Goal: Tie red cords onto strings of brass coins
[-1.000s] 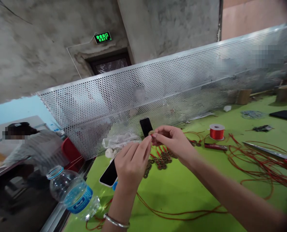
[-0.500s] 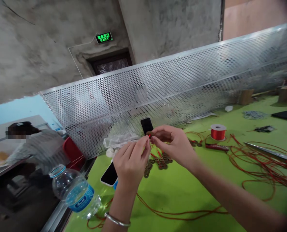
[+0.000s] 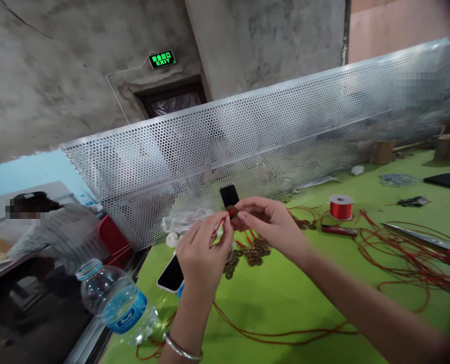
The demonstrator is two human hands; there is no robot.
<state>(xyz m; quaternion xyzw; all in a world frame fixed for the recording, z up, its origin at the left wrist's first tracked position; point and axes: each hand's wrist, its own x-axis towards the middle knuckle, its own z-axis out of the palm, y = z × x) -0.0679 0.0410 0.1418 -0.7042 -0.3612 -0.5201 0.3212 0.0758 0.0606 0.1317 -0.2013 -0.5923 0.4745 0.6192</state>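
Note:
A round bronze-coloured coin [image 3: 231,211] is pinched between the thumb and fingers of my right hand [image 3: 268,217]. My left hand [image 3: 204,247], a silver bangle on its wrist, pinches a red cord [image 3: 220,224] that meets the coin at its middle. Both hands are closed and almost touch above the green table [image 3: 278,303]. Below them lie several bronze coins [image 3: 257,251] with bits of red cord, partly hidden by my hands. Long loose red cord runs over the tabletop under my wrists.
At the left edge stands a clear water bottle [image 3: 115,298], beside a white-edged phone [image 3: 171,275]. On the right are a red thread spool [image 3: 341,207], tangled red cords [image 3: 395,258] and scissors [image 3: 422,236]. A perforated metal screen [image 3: 248,131] borders the back. A person sits at far left.
The coin has turned to show more of its face, and a length of red cord now shows over my left fingers. Both hands stay nearly in place.

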